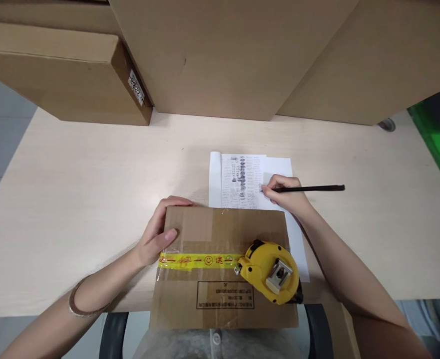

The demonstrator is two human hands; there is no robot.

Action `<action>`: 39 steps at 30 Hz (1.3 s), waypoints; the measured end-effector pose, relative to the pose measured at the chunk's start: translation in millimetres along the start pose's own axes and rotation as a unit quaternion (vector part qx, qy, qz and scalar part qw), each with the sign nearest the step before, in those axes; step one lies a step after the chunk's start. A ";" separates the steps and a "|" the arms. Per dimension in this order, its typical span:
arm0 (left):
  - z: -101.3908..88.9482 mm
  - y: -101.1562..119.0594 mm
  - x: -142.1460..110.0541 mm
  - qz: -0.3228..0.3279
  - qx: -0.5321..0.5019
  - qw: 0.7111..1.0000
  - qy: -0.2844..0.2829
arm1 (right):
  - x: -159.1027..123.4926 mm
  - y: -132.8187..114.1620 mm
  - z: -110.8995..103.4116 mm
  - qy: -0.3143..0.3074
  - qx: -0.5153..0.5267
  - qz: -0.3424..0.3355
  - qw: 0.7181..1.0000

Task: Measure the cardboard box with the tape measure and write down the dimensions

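My left hand (163, 229) is wrapped round the left far corner of a cardboard box (190, 224), its thumb on top and fingers along the far side. The box has yellow printed tape (197, 261) across it. A yellow tape measure (280, 279) lies on the box's right side. In my right hand (287, 194) is a black pen (313, 188), its tip down on the paper (276, 167). Handwritten columns and dark scribbled-out marks cover part of the sheets, whose near portion is hidden under the box.
Large cardboard boxes (220, 60) stand along the back of the pale table (93, 174). A flatter box with a handwritten label (135, 87) sits at the back left. Chair armrests (114, 334) flank the near table edge. Something green (437, 144) is beyond the right edge.
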State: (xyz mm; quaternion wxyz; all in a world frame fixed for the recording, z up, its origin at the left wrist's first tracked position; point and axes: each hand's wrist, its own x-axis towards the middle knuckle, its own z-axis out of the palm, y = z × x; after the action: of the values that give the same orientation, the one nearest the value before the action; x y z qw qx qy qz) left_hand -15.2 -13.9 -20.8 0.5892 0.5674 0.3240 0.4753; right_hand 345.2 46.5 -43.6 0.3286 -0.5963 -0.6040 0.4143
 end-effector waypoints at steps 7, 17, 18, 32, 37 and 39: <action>0.0 0.4 -0.3 0.001 -0.003 1.000 -0.006 | 1.0 -0.7 0.0 -0.004 -0.005 0.003 1.000; -0.3 -2.8 0.4 0.013 -0.011 1.000 -0.013 | 1.9 1.4 -1.6 -0.004 -0.020 0.017 1.000; -0.5 -2.6 0.1 0.011 -0.010 1.000 -0.011 | 2.2 0.8 -1.4 -0.006 -0.024 0.022 0.999; -9.8 -6.9 1.6 0.136 0.100 0.986 -0.012 | 5.6 -39.6 -10.0 -0.073 -0.265 0.116 0.954; -13.6 0.2 -3.4 0.118 0.169 0.978 -0.016 | 14.2 -57.2 0.2 -0.058 -0.391 0.108 0.912; -15.2 1.7 -8.6 0.109 0.176 0.978 -0.011 | 1.7 -68.7 -2.5 -0.027 -0.413 0.103 0.904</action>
State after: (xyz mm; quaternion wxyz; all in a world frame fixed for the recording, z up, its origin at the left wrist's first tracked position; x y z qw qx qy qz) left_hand -32.4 -16.6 -22.7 0.4283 0.6994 0.3319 0.4661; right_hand 316.4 52.2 18.6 -0.0082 -0.7261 -0.6648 0.1751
